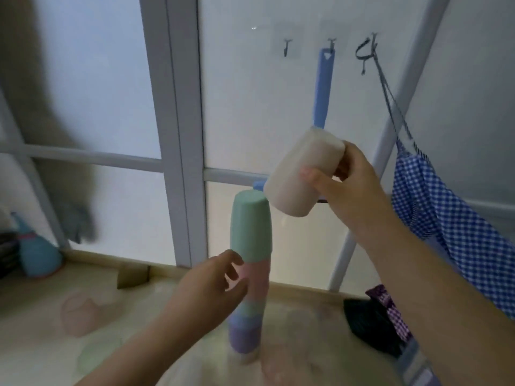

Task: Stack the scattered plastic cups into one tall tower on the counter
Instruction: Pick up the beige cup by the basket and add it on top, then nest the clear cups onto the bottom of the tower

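Observation:
A tower of upside-down plastic cups point(250, 274) stands on the beige counter point(139, 316): purple low down, teal and pink bands above, a green cup point(250, 227) on top. My right hand point(348, 188) grips a cream cup point(301, 176), tilted, just up and right of the green cup and not touching it. My left hand point(214, 285) hovers with fingers spread beside the pink band, at or very near the tower; I cannot tell whether it touches.
A pink cup point(80, 313) and a pale green cup point(97, 355) lie on the counter at left. A blue bottle point(36, 254) stands far left. Dark packets point(373, 321) lie at right. Checked cloth point(451, 232) and a blue brush handle point(323, 87) hang on the frosted window.

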Motion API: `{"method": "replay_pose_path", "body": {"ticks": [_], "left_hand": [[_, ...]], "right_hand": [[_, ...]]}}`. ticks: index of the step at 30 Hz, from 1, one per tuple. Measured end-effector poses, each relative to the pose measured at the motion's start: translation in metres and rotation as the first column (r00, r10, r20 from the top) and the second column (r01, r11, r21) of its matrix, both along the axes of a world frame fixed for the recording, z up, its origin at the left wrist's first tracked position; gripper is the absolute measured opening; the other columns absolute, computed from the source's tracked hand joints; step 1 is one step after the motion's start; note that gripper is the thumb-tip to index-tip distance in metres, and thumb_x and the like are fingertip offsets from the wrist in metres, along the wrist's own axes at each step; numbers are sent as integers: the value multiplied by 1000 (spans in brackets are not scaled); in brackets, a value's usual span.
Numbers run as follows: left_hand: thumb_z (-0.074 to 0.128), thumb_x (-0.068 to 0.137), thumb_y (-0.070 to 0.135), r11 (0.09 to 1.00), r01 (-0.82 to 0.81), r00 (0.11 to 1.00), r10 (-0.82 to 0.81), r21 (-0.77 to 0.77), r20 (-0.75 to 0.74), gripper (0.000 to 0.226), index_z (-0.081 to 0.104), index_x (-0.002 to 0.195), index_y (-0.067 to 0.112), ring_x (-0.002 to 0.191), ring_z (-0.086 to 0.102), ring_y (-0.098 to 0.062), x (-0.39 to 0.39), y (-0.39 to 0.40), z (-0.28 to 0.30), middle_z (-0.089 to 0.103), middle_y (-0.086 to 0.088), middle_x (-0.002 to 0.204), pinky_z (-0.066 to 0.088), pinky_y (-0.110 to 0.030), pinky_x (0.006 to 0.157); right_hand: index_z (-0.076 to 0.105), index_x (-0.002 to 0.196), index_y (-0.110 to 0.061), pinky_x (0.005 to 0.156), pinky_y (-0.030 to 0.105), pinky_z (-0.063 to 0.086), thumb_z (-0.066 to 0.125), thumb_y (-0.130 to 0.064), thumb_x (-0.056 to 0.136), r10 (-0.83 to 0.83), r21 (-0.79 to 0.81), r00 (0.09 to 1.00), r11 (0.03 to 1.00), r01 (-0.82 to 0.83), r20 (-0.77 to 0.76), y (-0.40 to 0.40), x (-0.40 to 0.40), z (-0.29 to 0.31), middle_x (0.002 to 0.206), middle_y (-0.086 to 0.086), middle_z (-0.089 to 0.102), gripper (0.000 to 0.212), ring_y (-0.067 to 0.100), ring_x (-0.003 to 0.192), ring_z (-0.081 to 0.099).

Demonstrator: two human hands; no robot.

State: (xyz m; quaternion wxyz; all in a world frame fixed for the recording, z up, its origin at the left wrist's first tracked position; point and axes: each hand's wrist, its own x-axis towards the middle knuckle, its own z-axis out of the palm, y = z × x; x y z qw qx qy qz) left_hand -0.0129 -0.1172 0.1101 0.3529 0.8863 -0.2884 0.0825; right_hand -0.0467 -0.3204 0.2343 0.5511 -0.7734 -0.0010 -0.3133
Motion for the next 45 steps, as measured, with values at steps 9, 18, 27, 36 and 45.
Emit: {"method": "replay_pose_path", "body": {"ticks": [9,18,27,36,45], "left_hand": [[61,79,35,993,-112,991,109,-29,-80,14,51,89,34,70,59,-5,28,65,-9,62,12,77,50,-27,68],[59,81,38,998,-45,987,52,44,-152,19,53,97,31,75,59,-7,47,74,-25,62,11,85,54,-33,73],[60,80,34,979,159,968,-129,128,-213,24,55,102,25,75,60,-12,24,42,-78,61,10,84,45,-27,69],[62,81,28,932,308,919,-238,193,-315,33,57,109,14,99,60,-24,-13,0,-138,64,-4,111,45,-30,82],[63,79,27,881,395,902,-317,261,-293,34,56,109,14,104,57,-28,-39,-45,-159,57,-6,118,45,-31,83]], "right_hand": [[44,127,-20,75,21,47,73,-36,73,-36,-190,969,982,-11,-244,54,58,-26,116,-5,56,63,15,101,55],[40,120,-33,72,14,44,73,-39,71,-90,-186,966,982,45,-243,53,39,-54,103,-27,49,60,-5,96,52],[51,119,-23,82,32,52,76,-27,70,-245,-130,841,969,208,-483,31,-12,-161,108,-4,60,55,14,96,58],[53,119,-14,72,17,40,71,-22,75,-338,-296,593,940,171,-731,16,-91,-257,107,-2,55,48,11,91,51],[53,119,-14,74,12,34,68,-22,77,-343,-341,573,933,116,-744,3,-140,-286,118,3,57,46,10,94,50]]}}
